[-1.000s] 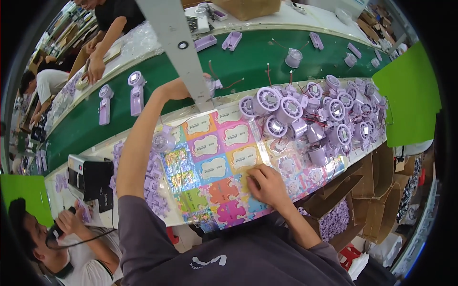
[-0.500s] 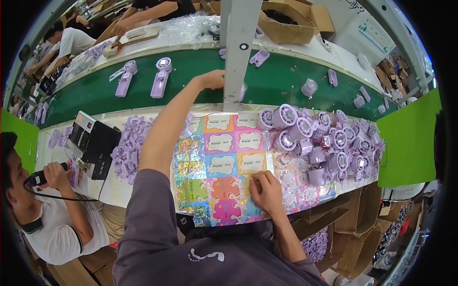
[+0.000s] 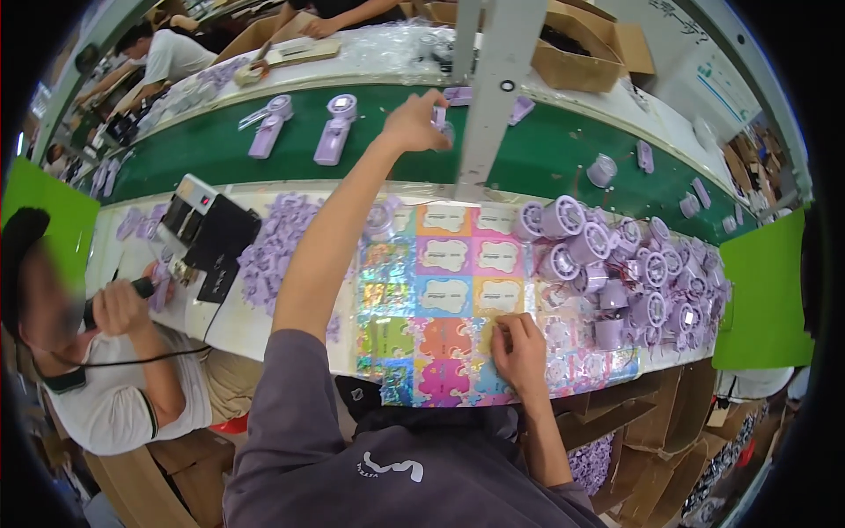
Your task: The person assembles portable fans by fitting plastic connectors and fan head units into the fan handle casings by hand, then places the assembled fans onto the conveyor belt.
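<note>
The person wears a dark grey-purple shirt (image 3: 458, 493) at six o'clock, with a left sleeve (image 3: 297, 387) between seven and eight o'clock, short in cut. The chest bears a wavy white mark (image 3: 415, 472), small white lettering (image 3: 369, 470) at its lower-left, eight-o'clock side. Left hand (image 3: 412, 125) and right hand (image 3: 521, 352) are bare.

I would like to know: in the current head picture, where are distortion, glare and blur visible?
Head view: the lens bends the green belt into an arc, and the corners go black; head view: the patterned sheet glitters with small reflections along its left side; head view: the lilac part in the left hand looks soft, its details unclear.
</note>
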